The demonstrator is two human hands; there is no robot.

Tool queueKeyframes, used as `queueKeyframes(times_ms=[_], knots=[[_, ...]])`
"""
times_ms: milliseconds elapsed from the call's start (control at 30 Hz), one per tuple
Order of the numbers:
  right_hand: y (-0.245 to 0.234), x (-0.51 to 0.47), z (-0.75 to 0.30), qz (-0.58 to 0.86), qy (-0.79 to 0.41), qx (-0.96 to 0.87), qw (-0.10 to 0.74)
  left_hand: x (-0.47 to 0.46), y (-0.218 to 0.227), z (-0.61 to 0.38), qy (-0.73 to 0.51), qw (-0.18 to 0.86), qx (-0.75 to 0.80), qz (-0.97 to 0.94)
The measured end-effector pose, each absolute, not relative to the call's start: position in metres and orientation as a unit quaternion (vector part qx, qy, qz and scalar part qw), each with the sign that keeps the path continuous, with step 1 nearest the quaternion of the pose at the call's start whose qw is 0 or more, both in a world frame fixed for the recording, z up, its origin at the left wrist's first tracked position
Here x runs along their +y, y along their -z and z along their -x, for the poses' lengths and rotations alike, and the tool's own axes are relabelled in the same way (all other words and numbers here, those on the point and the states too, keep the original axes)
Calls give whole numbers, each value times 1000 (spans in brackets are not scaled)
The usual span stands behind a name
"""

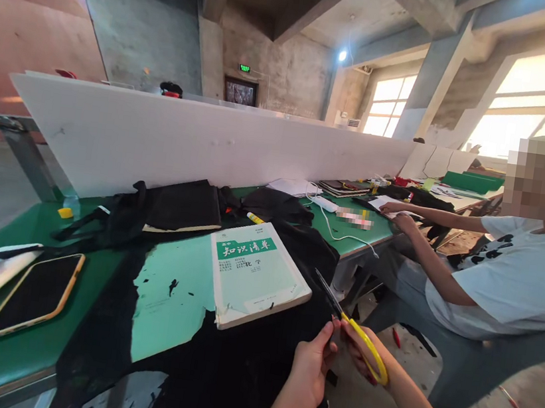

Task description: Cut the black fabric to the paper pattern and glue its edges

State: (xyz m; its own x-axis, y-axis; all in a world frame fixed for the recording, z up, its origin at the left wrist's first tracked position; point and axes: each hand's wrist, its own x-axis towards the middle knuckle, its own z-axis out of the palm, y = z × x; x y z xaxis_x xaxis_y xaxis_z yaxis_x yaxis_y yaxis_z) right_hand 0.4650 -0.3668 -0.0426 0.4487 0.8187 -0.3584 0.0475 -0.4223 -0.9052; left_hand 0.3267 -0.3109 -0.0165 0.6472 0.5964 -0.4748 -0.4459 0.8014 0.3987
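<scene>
In the head view my right hand [361, 357] is closed round the yellow handle of a pair of scissors [365, 345]. The dark blades point up and to the left, over the edge of the table. Against it, my left hand [312, 364] is closed with thumb and fingertips pinched by the scissors' pivot; what it grips, if anything, is too small to make out. Black cloth [235, 366] spreads below and left of my hands. On the cloth lie a thick green-and-white book [261, 289] and a torn light-green sheet [170, 311] with black scraps on it.
A phone [37, 293] lies at the left of the green table [109, 263], near a yellow-capped bottle [68, 209]. A black-covered book [184, 206] and a yellow glue stick [255, 218] sit behind. On the right, a seated person [518, 276] works beside a white power strip [324, 203]. A white partition [210, 145] runs along the back.
</scene>
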Motion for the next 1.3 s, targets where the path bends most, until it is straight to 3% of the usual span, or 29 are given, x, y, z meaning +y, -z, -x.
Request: queueKeyframes(times_ms=[167, 333, 500, 667, 833, 1133, 1200, 1300], knots=[[44, -411, -475, 848, -112, -392, 339, -312, 31, -330, -286, 887, 330, -149], [42, -434, -475, 902, 3, -307, 303, -314, 47, -322, -275, 883, 336, -178], [25, -417, -470, 880, 44, -332, 336, -323, 55, -299, -231, 892, 358, -149], [-16, -365, -460, 851, 74, -424, 301, -331, 51, -253, -231, 894, 374, -88], [-54, -287, -440, 812, 120, -530, 212, -317, 49, -177, -303, 859, 413, -28], [-63, -167, -398, 774, 38, -621, 114, -284, 84, -40, -516, 711, 478, 22], [-62, -156, -390, 769, 64, -624, 123, -277, 91, -20, -561, 683, 468, 9], [-65, -161, -365, 732, 137, -635, 206, -263, 91, 1, -609, 655, 446, -26]])
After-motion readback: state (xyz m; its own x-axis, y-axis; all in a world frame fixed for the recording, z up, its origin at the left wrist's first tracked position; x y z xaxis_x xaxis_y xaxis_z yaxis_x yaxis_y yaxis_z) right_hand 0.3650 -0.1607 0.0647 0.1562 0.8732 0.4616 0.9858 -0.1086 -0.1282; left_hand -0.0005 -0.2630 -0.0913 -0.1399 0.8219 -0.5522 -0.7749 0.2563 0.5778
